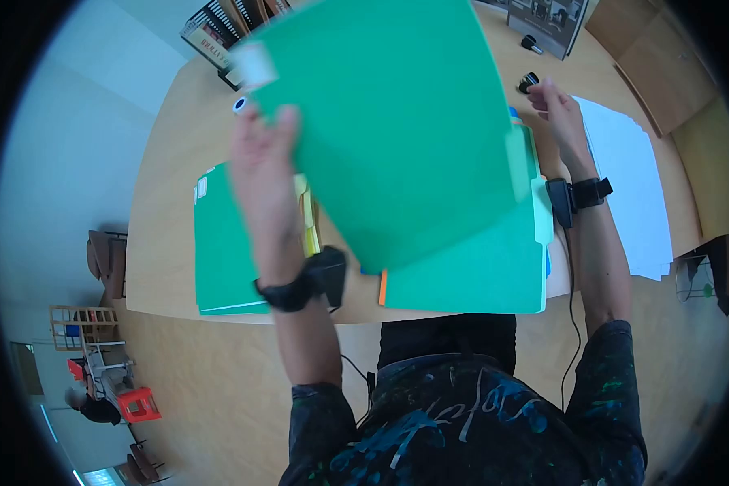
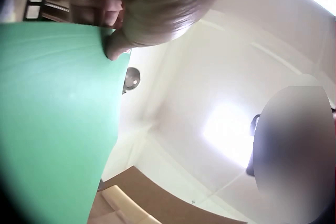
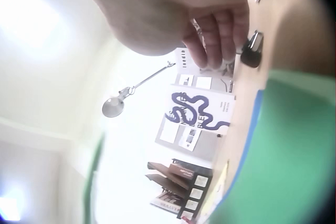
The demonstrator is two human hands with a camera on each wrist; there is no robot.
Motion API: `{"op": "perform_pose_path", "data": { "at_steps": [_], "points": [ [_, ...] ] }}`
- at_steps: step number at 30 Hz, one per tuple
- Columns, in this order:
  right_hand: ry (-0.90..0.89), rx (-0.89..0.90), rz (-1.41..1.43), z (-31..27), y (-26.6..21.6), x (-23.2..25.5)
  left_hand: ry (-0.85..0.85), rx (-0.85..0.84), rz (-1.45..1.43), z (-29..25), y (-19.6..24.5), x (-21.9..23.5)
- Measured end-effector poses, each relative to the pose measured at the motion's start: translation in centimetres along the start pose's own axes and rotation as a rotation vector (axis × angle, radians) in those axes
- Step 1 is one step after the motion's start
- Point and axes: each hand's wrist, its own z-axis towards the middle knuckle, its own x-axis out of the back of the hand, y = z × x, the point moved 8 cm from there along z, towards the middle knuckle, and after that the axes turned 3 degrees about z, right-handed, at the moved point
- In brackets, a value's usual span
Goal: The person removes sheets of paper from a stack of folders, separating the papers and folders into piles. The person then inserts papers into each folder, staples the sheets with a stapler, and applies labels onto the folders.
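My left hand point(image 1: 263, 174) holds up a large green file folder point(image 1: 397, 113) by its left edge, near a white label. In the left wrist view the thumb point(image 2: 114, 48) lies on the folder's face, with the other fingers behind the edge. Under the raised folder lies another green folder point(image 1: 470, 283) with pale tabs along its right side. My right hand point(image 1: 560, 117) hovers at the right, its fingers loosely bent and holding nothing. Close to its fingertips sits a small black object with a metal part point(image 3: 252, 50). A second green folder point(image 1: 227, 251) rests at the table's left.
White paper sheets point(image 1: 624, 186) lie right of the right arm. Books in a rack point(image 1: 219, 36) stand at the back left, and a picture-covered board point(image 1: 547, 24) at the back right. Another small dark item point(image 1: 531, 44) is before it. Cables hang from both wrists.
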Motion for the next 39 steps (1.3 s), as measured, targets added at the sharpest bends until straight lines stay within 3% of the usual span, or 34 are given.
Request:
{"op": "perform_pose_path", "data": {
  "at_steps": [5,7,9,12,14,16,19,21,25,26,28,31,33,34,36,39],
  "points": [
    [-0.118,0.001,-0.195,-0.5,2.2,-0.7,0.209,-0.030,0.150,3.7,3.8,13.9],
    [-0.184,-0.007,-0.249,-0.7,2.6,-1.1,0.373,0.091,0.269,4.7,2.8,19.6],
    [-0.276,0.098,-0.272,-0.9,2.3,-1.7,0.366,0.166,0.351,6.1,0.3,25.1],
    [-0.263,0.059,-0.291,-1.4,1.8,-1.5,0.298,0.298,0.527,7.1,-5.6,32.5],
    [-0.294,0.067,-0.373,-2.2,0.4,-1.7,0.244,0.355,0.621,6.9,-9.8,33.7],
    [-0.335,0.076,-0.456,-2.6,-0.5,-1.8,0.286,0.403,1.034,6.4,-11.3,34.2],
    [-0.455,-0.010,-0.622,-3.0,0.4,-2.4,0.339,0.251,1.270,8.3,-11.3,31.1],
    [-0.372,0.055,-0.630,-2.8,0.5,-2.0,0.221,0.184,0.942,8.2,-8.8,21.5],
    [-0.330,0.022,-0.708,-3.1,-0.7,-1.9,-0.222,0.217,0.562,5.3,-8.2,3.0],
    [-0.336,-0.002,-0.732,-2.9,-0.2,-1.6,-0.363,0.169,0.557,4.5,-8.9,-0.2],
    [-0.340,-0.017,-0.765,-2.7,0.1,-1.2,-0.482,0.110,0.523,3.0,-10.9,-4.9],
    [-0.311,0.061,-0.707,-2.7,0.0,-1.1,-0.491,0.023,0.554,1.4,-12.8,-7.8],
    [-0.350,0.143,-0.375,-2.3,0.1,-1.4,-0.450,-0.088,0.628,1.1,-13.2,-8.3],
    [-0.347,0.148,-0.379,-2.5,-0.5,-1.5,-0.448,-0.094,0.623,1.0,-13.1,-8.6],
    [-0.457,-0.004,-0.037,-3.6,-1.5,-2.7,-0.411,0.099,0.329,1.1,-13.6,-8.7],
    [-0.413,-0.008,0.105,-3.6,-1.7,-2.9,-0.516,0.153,0.373,0.8,-13.5,-9.2]
  ]
}}
